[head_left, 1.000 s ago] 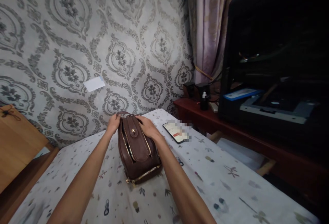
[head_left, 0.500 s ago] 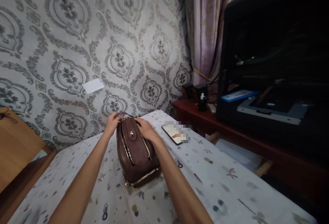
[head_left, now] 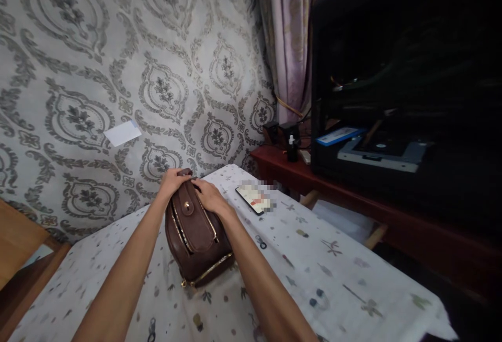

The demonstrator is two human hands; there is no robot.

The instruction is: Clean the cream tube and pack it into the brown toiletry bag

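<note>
Nearest the camera, the bench (head_left: 353, 289) wore a white cloth printed with small scattered motifs, and both forearms reached out over it. Between them lay the dark brown leather-look handbag with brass-coloured zips and a round snap (head_left: 195, 236), resting flat on the cloth near the middle of the bench, its handle end pointing toward the wall. It looked soft-sided and fairly light, likely to sag and fold if lifted by one corner; the smooth skin seemed a little slippery, so the short handle at the far end or a two-sided hold around the body looked like the surest places to take it. The zips and snap were the only hard parts.

The left hand (head_left: 173, 181) was curled over the bag's far top edge, fingers closed on the handle there. The right hand (head_left: 207, 195) lay on the top beside it, fingers bent against the leather; whether it gripped or only pressed could not be told.

Just beyond, to the right, a black smartphone (head_left: 251, 198) lay face up, apart from the bag, its screen lit but blurred. Farther back stood a dark red wooden shelf (head_left: 314, 182) carrying a large black machine (head_left: 403, 86). No brand or writing was legible anywhere.
</note>
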